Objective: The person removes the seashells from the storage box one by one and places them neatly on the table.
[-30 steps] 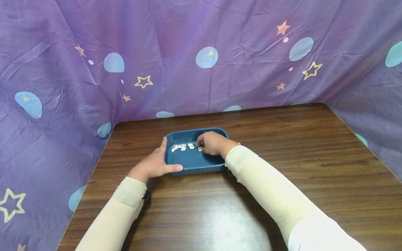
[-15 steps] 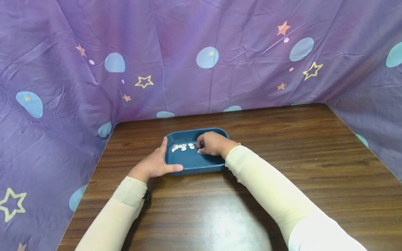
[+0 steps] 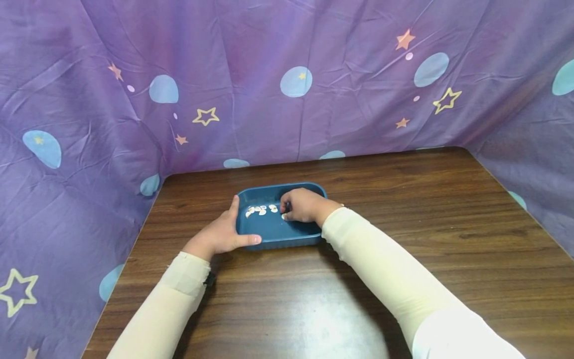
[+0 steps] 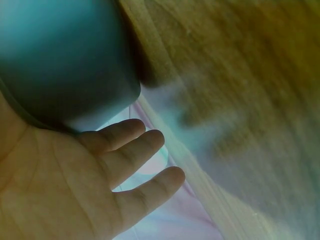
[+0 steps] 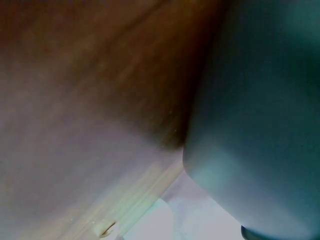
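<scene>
A blue rectangular tray (image 3: 280, 243) sits on the table with several small whitish, shell-like pieces (image 3: 262, 211) in its left half; their kind is too small to tell. My left hand (image 3: 218, 234) rests against the tray's left end, thumb along the near rim and a finger at the far corner. Its other fingers extend straight below the rim in the left wrist view. My right hand (image 3: 305, 205) reaches inside the tray's right part, fingers curled, seeming to pinch a small white piece (image 3: 283, 216) at the thumb tip. The right wrist view shows the tray's outer wall (image 5: 260, 125), no fingers.
The brown wooden table (image 3: 430, 224) extends around the tray, its far edge against a purple curtain (image 3: 251, 80) with stars and blobs. A small pale thing (image 5: 106, 229) with a dark line lies low in the right wrist view, kind unclear.
The right thumb and fingertips have shifted slightly, and the white piece seen between them is now mostly hidden at the thumb tip. The left hand and tray stay put.
</scene>
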Tool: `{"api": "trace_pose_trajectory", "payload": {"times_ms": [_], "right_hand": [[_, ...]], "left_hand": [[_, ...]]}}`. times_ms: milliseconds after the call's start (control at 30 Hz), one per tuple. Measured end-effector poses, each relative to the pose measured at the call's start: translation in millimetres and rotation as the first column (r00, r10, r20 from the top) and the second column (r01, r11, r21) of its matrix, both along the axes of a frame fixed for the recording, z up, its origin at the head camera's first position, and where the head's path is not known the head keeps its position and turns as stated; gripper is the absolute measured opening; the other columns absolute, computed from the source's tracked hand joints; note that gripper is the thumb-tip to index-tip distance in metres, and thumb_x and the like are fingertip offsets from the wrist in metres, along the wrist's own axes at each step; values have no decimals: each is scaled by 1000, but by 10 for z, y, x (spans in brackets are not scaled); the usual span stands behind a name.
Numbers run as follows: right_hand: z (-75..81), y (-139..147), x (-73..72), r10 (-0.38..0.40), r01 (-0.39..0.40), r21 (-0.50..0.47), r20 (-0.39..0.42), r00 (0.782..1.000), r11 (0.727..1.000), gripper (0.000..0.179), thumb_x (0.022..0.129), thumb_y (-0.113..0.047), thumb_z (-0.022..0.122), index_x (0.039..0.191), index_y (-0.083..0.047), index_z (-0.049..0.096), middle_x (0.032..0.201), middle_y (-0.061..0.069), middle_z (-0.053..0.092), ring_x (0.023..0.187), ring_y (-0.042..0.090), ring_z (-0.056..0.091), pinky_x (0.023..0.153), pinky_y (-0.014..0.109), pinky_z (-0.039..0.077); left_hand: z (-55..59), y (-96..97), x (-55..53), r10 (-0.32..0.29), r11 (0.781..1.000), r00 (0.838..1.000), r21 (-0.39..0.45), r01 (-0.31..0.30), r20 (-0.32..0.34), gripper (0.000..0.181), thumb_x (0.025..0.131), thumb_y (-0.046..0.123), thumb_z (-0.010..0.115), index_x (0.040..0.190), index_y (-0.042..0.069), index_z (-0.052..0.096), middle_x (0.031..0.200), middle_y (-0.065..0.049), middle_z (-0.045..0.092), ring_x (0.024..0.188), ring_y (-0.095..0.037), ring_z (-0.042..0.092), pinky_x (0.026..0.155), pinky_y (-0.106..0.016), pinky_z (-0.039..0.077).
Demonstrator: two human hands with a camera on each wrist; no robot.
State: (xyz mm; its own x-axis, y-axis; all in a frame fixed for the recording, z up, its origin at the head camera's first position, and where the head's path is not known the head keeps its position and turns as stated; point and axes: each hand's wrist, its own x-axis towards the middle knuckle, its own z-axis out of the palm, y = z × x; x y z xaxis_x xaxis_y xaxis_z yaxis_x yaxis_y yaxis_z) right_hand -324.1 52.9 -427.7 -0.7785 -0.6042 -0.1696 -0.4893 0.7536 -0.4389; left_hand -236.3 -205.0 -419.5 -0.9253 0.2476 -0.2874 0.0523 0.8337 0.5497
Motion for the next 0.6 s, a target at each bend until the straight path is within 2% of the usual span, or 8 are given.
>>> {"api": "trace_pose_trajectory", "payload": {"times_ms": [200, 367, 433, 600], "right_hand": [[17, 9, -2, 48, -48, -28, 2, 999, 998, 23, 90, 1, 71, 103, -16, 79, 78, -3, 67, 73, 10, 57, 73, 28, 49], [13, 10, 1, 45, -45, 4, -13, 999, 999, 7, 93, -11, 78, 95, -17, 76, 78, -4, 66, 74, 11, 57, 76, 30, 50], [11, 8, 2, 45, -45, 12, -16, 999, 999, 6, 93, -17, 80, 94, -18, 74, 79, -4, 65, 75, 12, 57, 77, 31, 49], [5, 9, 2, 54, -54, -18, 3, 999, 998, 8, 92, -13, 79, 97, -18, 76, 79, -3, 67, 74, 12, 58, 74, 30, 49]], "left_hand": [[7, -3, -2, 1, 1000, 1000, 18, -1, 11, 138, 86, 62, 79, 166, 5, -18, 170, -35, 14, 157, -47, 26, 125, -60, 27], [7, -5, -2, 5, 1000, 1000, 8, -5, 15, 138, 86, 63, 78, 166, 6, -19, 171, -34, 14, 157, -47, 26, 125, -60, 28], [7, -4, 0, 7, 1000, 1000, 2, -7, 17, 138, 86, 64, 78, 166, 7, -19, 171, -34, 14, 157, -47, 26, 125, -60, 27], [13, 3, 6, 10, 1000, 1000, -11, -10, 21, 138, 86, 65, 77, 166, 8, -19, 171, -33, 13, 157, -47, 26, 125, -61, 27]]}}
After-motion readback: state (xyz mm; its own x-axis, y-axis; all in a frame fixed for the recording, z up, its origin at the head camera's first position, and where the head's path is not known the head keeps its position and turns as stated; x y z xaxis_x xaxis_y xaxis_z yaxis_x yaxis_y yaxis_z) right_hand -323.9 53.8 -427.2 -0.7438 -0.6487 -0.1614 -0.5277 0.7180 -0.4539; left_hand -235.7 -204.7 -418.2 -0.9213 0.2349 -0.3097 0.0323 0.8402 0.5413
